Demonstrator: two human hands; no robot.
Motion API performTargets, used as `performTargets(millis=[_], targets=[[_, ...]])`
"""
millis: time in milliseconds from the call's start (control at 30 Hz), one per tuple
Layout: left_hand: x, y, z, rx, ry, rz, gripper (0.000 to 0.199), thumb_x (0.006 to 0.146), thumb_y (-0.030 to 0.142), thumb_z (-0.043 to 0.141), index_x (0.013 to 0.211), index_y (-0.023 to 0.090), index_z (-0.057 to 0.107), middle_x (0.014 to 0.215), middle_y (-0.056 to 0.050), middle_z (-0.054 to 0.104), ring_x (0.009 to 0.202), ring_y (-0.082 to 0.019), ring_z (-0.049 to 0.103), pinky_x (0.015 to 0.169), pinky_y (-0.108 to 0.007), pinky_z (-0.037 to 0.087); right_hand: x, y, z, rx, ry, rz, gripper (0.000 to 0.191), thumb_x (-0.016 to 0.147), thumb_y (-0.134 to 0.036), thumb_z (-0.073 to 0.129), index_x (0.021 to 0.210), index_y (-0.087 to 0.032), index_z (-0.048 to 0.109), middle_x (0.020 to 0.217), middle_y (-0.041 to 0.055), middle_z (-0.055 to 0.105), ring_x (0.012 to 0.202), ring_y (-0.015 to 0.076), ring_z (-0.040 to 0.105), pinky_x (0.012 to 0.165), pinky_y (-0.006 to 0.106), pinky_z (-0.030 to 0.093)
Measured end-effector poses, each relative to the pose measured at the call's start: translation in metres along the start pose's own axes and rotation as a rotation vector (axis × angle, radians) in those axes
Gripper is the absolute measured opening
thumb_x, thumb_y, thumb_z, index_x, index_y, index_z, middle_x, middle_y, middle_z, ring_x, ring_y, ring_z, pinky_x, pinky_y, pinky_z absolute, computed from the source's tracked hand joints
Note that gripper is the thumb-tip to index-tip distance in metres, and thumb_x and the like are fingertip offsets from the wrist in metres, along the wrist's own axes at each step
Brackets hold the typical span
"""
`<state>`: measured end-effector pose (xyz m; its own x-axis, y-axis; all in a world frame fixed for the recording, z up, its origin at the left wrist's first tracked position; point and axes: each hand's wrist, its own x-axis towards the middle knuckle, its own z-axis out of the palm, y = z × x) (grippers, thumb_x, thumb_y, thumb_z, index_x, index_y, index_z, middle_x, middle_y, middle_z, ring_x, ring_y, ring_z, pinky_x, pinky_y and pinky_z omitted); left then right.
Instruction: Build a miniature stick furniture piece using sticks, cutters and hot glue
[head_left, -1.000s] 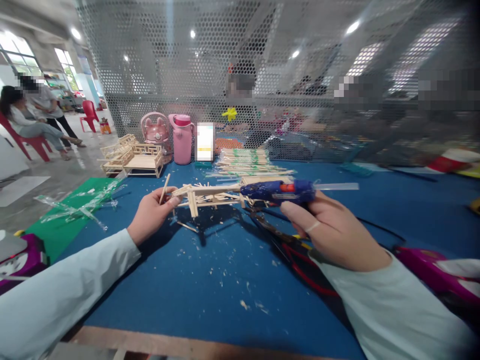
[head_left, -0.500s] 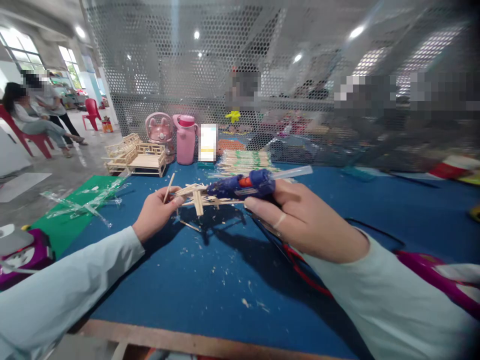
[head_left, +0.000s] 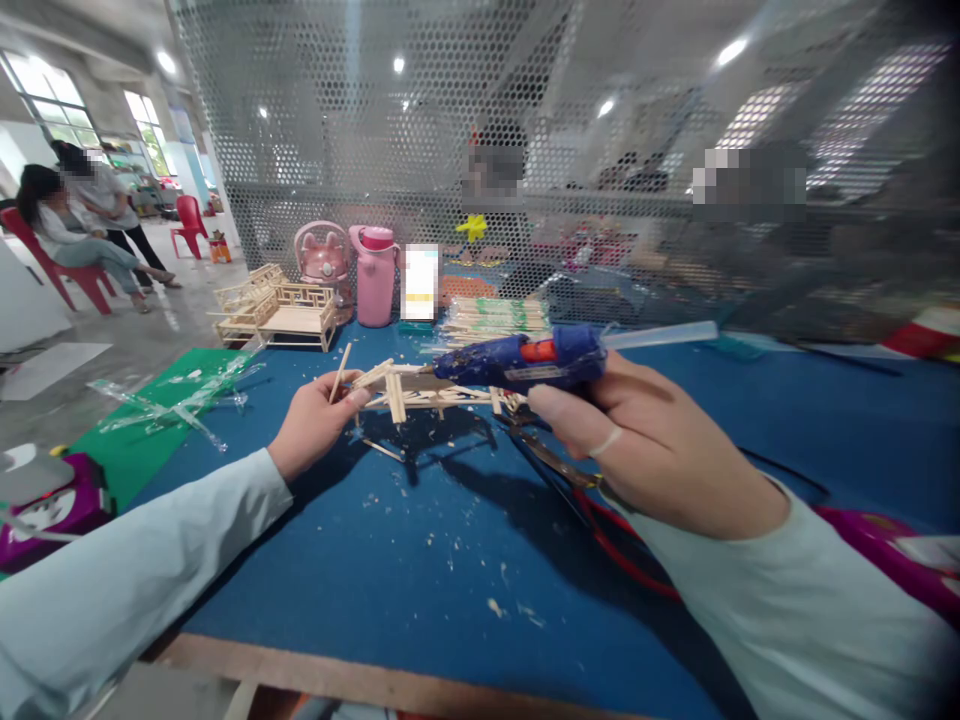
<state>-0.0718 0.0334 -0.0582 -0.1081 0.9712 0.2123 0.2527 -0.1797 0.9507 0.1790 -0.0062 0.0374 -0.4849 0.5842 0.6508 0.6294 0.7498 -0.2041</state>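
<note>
Between the thumb and fingers of my left hand (head_left: 319,418) is a small structure of pale wooden sticks (head_left: 395,393), held just above the blue tabletop (head_left: 360,560). One thin stick (head_left: 340,372) pokes up from the same hand. My right hand (head_left: 660,440) is wrapped round a blue glue gun (head_left: 525,360) with a clear glue stick out of its back. The gun's nozzle points left, close to the top of the stick structure; whether they touch is unclear. More loose sticks (head_left: 465,396) lie behind and beside the structure.
A finished stick model (head_left: 296,318), a pink bottle (head_left: 376,280) and bundled sticks (head_left: 499,317) stand along the mesh screen (head_left: 360,130). Red-handled pliers (head_left: 615,555) lie under my right wrist. A green mat (head_left: 142,425) with plastic strips is left. Two people are at far left.
My right hand and the glue gun have moved right, and the nozzle has drawn back from the stick structure. More loose sticks and the pliers' jaws now show. My left hand keeps its hold.
</note>
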Motion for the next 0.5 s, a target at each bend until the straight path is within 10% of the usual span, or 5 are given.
performTargets(millis=[267, 500], targets=[[-0.002, 0.004, -0.001, 0.008, 0.002, -0.006, 0.040, 0.067, 0.037, 0.064, 0.096, 0.010, 0.067, 0.077, -0.004, 0.066, 0.066, -0.014, 0.054, 0.059, -0.026, 0.040, -0.001, 0.004, 0.001, 0.066, -0.019, 0.006, 0.042, 0.088, -0.034, 0.043, 0.047, -0.024, 0.041, 0.060, 0.0024, 0.057, 0.087, 0.0209, 0.063, 0.085, 0.037, 0.052], [-0.001, 0.002, 0.000, -0.016, -0.004, -0.016, 0.041, 0.066, 0.038, 0.064, 0.097, 0.011, 0.066, 0.079, -0.004, 0.066, 0.067, -0.014, 0.054, 0.060, -0.025, 0.040, -0.009, 0.007, -0.002, -0.024, -0.057, 0.053, 0.029, 0.088, -0.038, 0.044, 0.090, -0.021, 0.066, 0.090, 0.0064, 0.069, 0.088, 0.0242, 0.064, 0.079, 0.041, 0.052]])
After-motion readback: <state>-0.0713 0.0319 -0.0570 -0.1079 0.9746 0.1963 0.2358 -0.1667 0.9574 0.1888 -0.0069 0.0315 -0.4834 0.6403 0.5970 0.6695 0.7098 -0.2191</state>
